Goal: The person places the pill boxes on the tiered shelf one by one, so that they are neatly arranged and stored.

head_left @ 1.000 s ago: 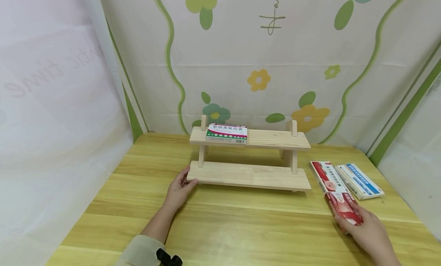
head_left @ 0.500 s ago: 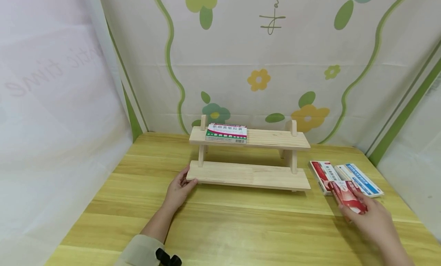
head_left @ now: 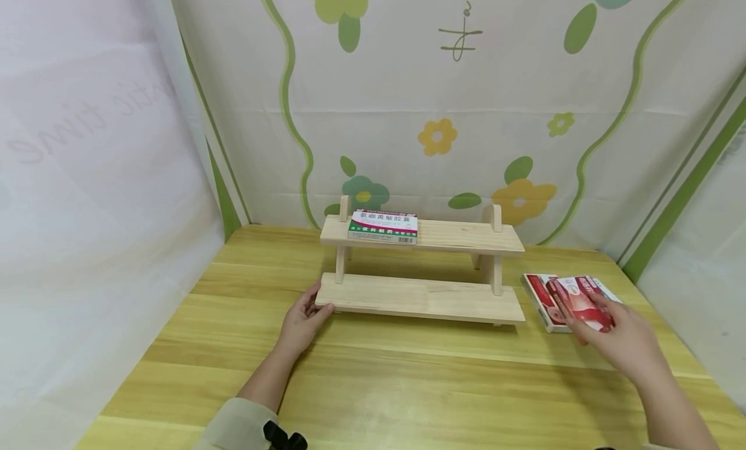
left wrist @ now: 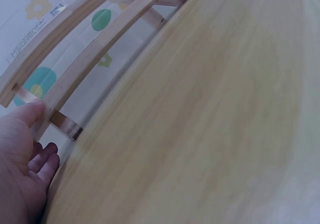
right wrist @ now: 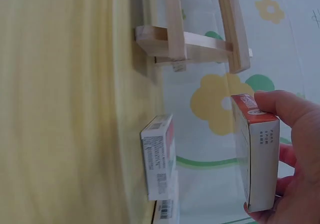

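On the table stands a two-tier wooden shelf [head_left: 425,298]. A white, green and magenta medicine box [head_left: 383,227] lies at the left of its upper tier. My left hand [head_left: 303,320] grips the left end of the lower tier, thumb on its front edge in the left wrist view. To the right, my right hand [head_left: 620,333] holds a red and white medicine box [head_left: 583,301] by its sides, lifted off the table. In the right wrist view that box [right wrist: 262,159] hangs apart from the boxes below. Its contact fingers are partly hidden behind it.
Under the raised box, another red and white box [head_left: 539,294] lies on the table [head_left: 408,385]. A blue and white box [head_left: 609,289] beside it is mostly covered. A flower-printed cloth [head_left: 384,81] hangs behind the shelf.
My right hand has lifted the red and white medicine box off the table and moved it up and forward, over the other two boxes. The left hand and shelf have stayed put.
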`<state>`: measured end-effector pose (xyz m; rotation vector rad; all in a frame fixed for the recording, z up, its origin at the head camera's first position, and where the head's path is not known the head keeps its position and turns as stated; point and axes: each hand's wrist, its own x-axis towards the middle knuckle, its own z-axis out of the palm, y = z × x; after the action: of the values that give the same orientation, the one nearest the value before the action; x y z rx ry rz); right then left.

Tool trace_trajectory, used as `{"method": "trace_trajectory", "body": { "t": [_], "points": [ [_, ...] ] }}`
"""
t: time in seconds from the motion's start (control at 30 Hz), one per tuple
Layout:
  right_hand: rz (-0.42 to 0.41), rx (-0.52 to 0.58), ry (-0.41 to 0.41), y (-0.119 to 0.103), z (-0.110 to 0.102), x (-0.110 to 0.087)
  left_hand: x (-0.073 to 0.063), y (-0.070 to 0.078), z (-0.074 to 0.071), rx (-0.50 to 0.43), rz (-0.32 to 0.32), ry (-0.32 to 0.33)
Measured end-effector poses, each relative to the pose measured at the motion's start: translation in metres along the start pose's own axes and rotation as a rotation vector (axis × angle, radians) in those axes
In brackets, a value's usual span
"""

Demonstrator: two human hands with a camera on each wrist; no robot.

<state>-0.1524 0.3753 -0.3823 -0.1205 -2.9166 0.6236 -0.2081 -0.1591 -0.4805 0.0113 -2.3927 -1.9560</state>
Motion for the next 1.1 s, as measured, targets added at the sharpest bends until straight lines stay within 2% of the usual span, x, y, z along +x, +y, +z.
{"method": "trace_trajectory", "body": {
  "t": [0.3, 0.63, 1.1],
  "points": [
    [-0.039, 0.016, -0.031, -0.033, -0.012, 0.020, -0.001, 0.001, -0.001, -0.007, -0.003, -0.005],
    [-0.088, 0.060, -0.071, -0.073, -0.014, 0.041, -0.001, 0.003, 0.000, -0.024, -0.005, -0.005],
    [-0.173, 0.088, -0.114, -0.123, -0.003, 0.068, -0.001, 0.002, 0.000, -0.036, 0.003, -0.009]
  ]
}}
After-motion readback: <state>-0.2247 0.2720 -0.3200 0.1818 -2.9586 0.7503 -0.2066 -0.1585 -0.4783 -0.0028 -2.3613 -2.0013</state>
